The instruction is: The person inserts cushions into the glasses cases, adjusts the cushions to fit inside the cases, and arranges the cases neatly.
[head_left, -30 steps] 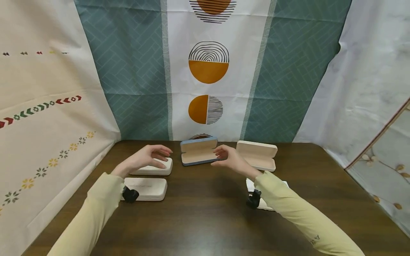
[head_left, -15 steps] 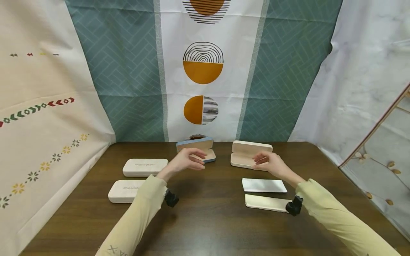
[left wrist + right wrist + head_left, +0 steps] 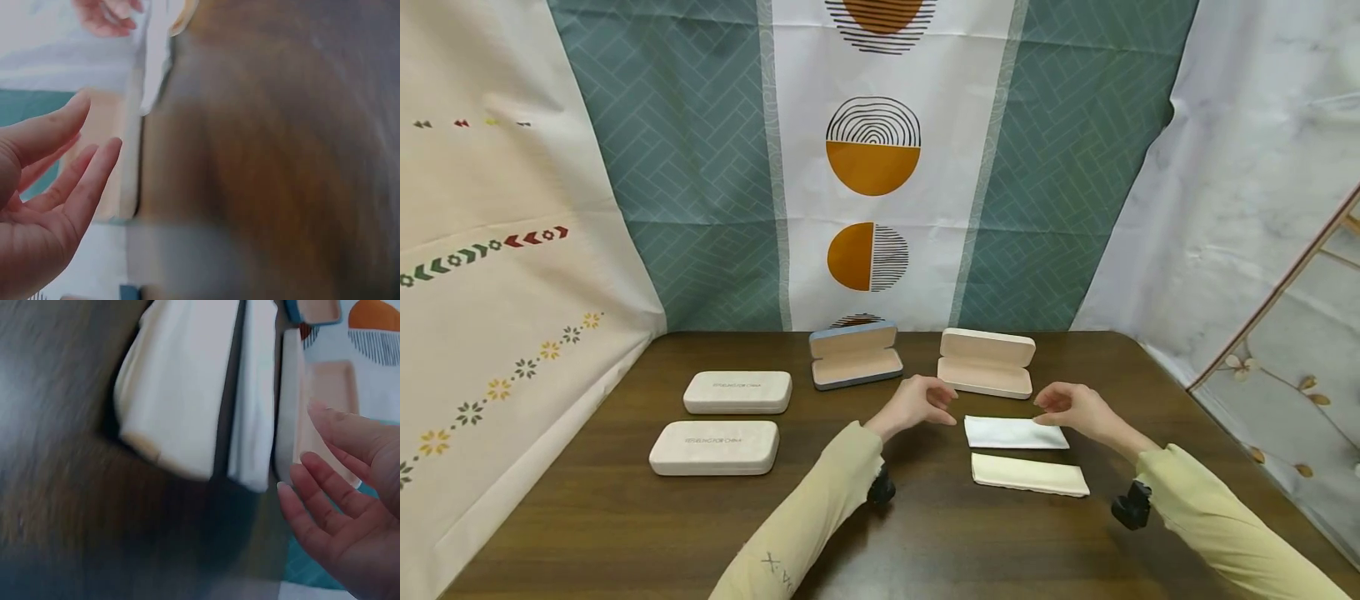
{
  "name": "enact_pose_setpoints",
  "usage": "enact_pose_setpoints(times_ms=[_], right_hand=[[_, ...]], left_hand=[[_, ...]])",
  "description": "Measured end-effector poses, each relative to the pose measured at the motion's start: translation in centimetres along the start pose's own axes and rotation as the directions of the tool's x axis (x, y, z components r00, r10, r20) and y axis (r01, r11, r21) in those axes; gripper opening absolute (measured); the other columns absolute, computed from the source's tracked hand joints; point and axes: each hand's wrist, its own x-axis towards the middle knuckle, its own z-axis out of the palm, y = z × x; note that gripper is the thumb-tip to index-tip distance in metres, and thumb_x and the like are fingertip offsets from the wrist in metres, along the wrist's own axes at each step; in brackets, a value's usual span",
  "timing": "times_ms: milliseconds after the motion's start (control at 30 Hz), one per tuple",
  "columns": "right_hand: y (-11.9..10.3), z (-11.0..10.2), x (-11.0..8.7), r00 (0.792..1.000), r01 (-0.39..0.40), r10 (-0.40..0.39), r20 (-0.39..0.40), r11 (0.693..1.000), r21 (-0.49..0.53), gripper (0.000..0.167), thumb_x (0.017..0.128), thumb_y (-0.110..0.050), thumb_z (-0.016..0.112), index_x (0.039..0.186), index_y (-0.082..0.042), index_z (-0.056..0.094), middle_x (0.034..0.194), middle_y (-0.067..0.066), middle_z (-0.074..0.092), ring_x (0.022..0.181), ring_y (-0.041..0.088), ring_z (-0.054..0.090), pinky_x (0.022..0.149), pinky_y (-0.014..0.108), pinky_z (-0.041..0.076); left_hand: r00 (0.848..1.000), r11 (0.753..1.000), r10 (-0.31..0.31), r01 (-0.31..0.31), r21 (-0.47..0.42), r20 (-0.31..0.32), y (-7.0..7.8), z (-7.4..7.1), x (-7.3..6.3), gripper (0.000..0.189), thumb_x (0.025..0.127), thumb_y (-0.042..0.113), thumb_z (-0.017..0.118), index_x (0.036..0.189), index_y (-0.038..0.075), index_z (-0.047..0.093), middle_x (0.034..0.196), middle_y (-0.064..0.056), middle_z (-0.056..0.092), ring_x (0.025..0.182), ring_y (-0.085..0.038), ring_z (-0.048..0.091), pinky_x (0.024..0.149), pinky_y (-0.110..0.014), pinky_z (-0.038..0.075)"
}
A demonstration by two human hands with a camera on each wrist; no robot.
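Two folded cloths lie on the brown table, a white cloth (image 3: pixel 1015 433) behind a cream cloth (image 3: pixel 1030 475). My left hand (image 3: pixel 917 402) hovers just left of the white cloth, thumb and fingers apart with nothing between them. Over that cloth's right end is my right hand (image 3: pixel 1075 410), its fingers loosely bent and holding nothing. In the right wrist view the thumb and fingertips (image 3: pixel 300 459) stand apart, beside the cream cloth (image 3: pixel 181 387) and the white cloth (image 3: pixel 255 394). Behind the hands an open white glasses case (image 3: pixel 985 375) shows its pinkish lining.
A blue glasses case (image 3: pixel 857 367) stands open at the back middle. On the left lie two closed white glasses cases, the rear case (image 3: pixel 737 400) and the front case (image 3: pixel 715 457). Patterned fabric (image 3: pixel 880 167) hangs along the table's back edge.
My left hand has moved right, from over the closed cases past the blue case to the white cloth. The right hand has moved right and toward me, uncovering the open cases and the cloths.
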Motion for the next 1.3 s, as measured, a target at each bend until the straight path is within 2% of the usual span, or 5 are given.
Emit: enact_pose_setpoints(times_ms=[500,767,900,1133,1300], right_hand=[[2.0,0.2,0.3,0.996,-0.029,0.033,0.082,0.998,-0.050,0.028,0.075,-0.019,0.075,0.094,0.000,0.066,0.082,0.002,0.060,0.072,0.017,0.053,0.061,0.031,0.043],[2.6,0.1,0.4,0.990,0.106,-0.105,0.090,0.994,-0.008,0.030,0.074,-0.032,0.074,0.083,-0.005,0.067,0.071,-0.006,0.057,0.060,0.011,0.045,0.050,0.028,0.037],[2.5,0.3,0.3,0.996,0.031,-0.027,0.086,0.999,-0.043,0.023,0.073,-0.026,0.076,0.079,-0.006,0.065,0.067,-0.004,0.053,0.060,0.013,0.043,0.052,0.028,0.035],[1.9,0.5,0.1,0.997,-0.017,0.022,0.076,0.998,-0.057,0.019,0.073,-0.016,0.076,0.076,-0.006,0.060,0.065,-0.002,0.049,0.061,0.014,0.043,0.054,0.027,0.035],[2.4,0.6,0.0,0.997,-0.032,0.034,0.064,0.999,-0.028,0.018,0.073,-0.014,0.076,0.077,-0.006,0.060,0.069,-0.001,0.052,0.063,0.016,0.045,0.055,0.027,0.037]], left_hand=[[0.994,0.993,-0.108,0.109,0.043,-0.030,-0.3,2.5,2.3,0.030,0.066,-0.007,0.076,0.094,-0.006,0.065,0.083,-0.010,0.060,0.066,-0.013,0.057,0.057,-0.023,0.049],[0.988,0.983,-0.147,0.151,0.101,-0.048,0.0,3.5,2.6,0.026,0.064,-0.007,0.078,0.087,-0.006,0.066,0.076,-0.009,0.054,0.058,-0.014,0.056,0.054,-0.022,0.049],[0.984,0.965,-0.171,0.178,0.193,-0.050,0.0,4.0,3.2,0.021,0.063,-0.005,0.079,0.081,-0.003,0.068,0.072,-0.007,0.055,0.056,-0.015,0.057,0.053,-0.023,0.048],[0.992,0.950,-0.127,0.128,0.285,-0.024,-2.8,4.6,5.2,0.019,0.059,0.001,0.083,0.064,0.006,0.066,0.062,0.000,0.058,0.049,-0.010,0.055,0.048,-0.022,0.046],[0.982,0.952,-0.183,0.186,0.243,-0.038,-0.7,4.4,3.9,0.014,0.065,-0.002,0.079,0.069,0.002,0.066,0.065,-0.002,0.059,0.053,-0.013,0.057,0.051,-0.023,0.048]])
